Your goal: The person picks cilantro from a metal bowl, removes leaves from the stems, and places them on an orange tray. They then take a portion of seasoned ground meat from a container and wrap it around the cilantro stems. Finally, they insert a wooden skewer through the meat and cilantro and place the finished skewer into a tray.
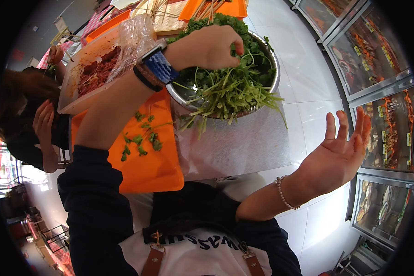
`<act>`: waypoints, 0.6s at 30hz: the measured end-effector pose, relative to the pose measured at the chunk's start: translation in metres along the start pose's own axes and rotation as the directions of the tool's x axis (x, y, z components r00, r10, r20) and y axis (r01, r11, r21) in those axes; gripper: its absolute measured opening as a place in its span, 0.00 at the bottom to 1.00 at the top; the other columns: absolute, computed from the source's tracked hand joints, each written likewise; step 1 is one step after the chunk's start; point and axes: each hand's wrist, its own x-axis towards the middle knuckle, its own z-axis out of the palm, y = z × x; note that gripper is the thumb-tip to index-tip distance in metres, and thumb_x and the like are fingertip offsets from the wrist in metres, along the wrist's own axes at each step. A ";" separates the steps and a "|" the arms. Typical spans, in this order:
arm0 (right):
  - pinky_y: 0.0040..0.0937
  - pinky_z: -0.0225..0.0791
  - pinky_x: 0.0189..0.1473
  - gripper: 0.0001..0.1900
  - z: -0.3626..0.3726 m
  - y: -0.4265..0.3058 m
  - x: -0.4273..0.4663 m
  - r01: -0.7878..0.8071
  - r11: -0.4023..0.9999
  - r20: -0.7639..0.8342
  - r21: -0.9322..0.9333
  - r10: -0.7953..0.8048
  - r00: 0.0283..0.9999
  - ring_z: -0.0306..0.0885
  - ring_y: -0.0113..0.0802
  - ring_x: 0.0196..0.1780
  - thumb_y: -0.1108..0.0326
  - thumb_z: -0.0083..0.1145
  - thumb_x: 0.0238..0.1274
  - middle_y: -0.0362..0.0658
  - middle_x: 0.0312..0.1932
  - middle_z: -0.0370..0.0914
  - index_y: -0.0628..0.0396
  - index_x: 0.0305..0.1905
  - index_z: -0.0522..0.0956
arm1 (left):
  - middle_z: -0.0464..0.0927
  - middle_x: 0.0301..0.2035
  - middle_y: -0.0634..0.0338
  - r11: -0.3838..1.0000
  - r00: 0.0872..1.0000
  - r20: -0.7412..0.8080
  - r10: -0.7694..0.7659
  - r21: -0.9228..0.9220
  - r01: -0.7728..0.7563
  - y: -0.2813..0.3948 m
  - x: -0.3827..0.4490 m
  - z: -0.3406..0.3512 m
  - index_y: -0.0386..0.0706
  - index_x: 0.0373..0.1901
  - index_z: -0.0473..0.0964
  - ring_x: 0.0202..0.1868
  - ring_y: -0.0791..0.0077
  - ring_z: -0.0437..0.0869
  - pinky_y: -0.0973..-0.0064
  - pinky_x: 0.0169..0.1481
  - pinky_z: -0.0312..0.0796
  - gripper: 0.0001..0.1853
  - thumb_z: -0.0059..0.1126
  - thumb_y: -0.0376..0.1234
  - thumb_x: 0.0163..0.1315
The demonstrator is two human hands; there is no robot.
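My left hand (210, 46), with a watch and bands on its wrist, hovers over a metal bowl (277, 74) heaped with fresh cilantro (227, 82). Thumb and forefinger are bent apart with a gap between them; no item shows in it. The stems hang over the bowl's near rim. My right hand (341, 151) is raised to the right, away from the table, palm up and fingers spread, holding nothing. Below my left forearm, an orange tray (151, 176) carries several loose cilantro sprigs (145, 134).
A plastic tub (67, 96) of red seasoned meat (98, 70), partly under plastic film (134, 38), stands left of the bowl. Skewers lie on a woven tray (165, 15) and an orange tray (239, 8) behind. Another person (24, 103) works at left. Glass-door display fridges (369, 51) line the right.
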 end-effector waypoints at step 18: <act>0.35 0.81 0.37 0.22 0.001 -0.002 -0.001 0.019 1.000 -0.001 0.016 -0.019 1.000 0.78 0.45 0.43 0.69 0.38 0.62 0.58 0.56 0.69 0.70 0.58 0.67 | 0.82 0.23 0.54 0.975 0.975 0.000 -0.221 0.031 0.221 0.017 -0.015 -0.063 0.33 0.40 0.79 0.27 0.68 0.84 0.72 0.33 0.75 0.11 0.57 0.28 0.55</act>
